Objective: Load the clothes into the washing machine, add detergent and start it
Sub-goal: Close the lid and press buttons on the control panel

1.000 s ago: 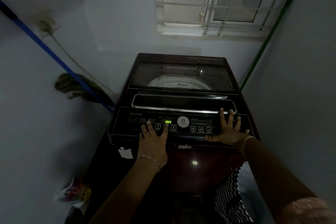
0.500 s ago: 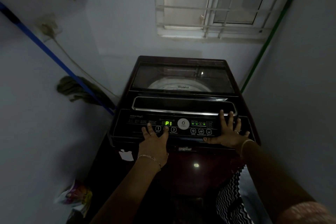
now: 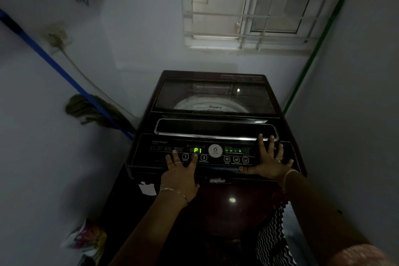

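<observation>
- Maroon top-loading washing machine (image 3: 216,211) stands mid-frame, its back to the pale wall under a barred window (image 3: 248,6) at 12 o'clock; its glass lid (image 3: 216,97) lies closed, with a pale drum showing through
- Black control panel (image 3: 151,157) runs across the near edge of the machine's top; its green display (image 3: 197,150) reads "P1"; a row of small green lights glows toward 3 o'clock of it
- Left hand (image 3: 180,174) lies on the panel with fingers straight and spread; the forefinger tip rests on the button between those marked 1 (image 3: 185,156) and 3 (image 3: 203,157), just below the display
- Right hand (image 3: 269,162) lies flat at the panel's 3 o'clock end, fingers splayed and gripping nothing; its fingertips reach the chrome-edged lid handle (image 3: 216,128)
- Both hands sit well apart, the lit display and buttons between them
- Mop (image 3: 90,110) on a blue stick leans at the machine's 9 o'clock; a green pole (image 3: 313,56) leans at 2 o'clock; a crumpled packet (image 3: 86,239) lies on the floor at 7 o'clock; black-and-white zigzag cloth (image 3: 272,233) shows at 5 o'clock
</observation>
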The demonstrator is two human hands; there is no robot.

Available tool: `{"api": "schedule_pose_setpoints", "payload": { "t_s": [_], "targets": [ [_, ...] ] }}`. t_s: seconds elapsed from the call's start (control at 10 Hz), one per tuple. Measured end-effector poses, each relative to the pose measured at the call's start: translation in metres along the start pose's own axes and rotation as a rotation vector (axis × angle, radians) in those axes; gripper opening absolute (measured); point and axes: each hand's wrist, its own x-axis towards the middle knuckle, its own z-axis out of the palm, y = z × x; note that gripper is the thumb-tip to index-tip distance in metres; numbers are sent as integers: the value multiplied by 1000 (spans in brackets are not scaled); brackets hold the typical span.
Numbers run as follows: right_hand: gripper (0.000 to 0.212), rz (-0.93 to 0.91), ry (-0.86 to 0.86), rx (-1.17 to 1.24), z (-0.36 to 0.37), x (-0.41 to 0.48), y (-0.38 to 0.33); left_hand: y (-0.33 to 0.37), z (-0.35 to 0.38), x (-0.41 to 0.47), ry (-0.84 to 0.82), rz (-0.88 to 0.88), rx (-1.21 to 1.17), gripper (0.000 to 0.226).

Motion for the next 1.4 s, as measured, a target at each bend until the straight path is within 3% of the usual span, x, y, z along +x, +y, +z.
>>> {"api": "schedule_pose_setpoints", "payload": {
  "t_s": [0.4,1.4],
  "targets": [
    [132,3,0,21,1,2,1,-2,-11,7,-108,23,24,85],
    [132,13,11,13,2,0,-1,0,-12,8,-109,21,86,85]
  ]
}}
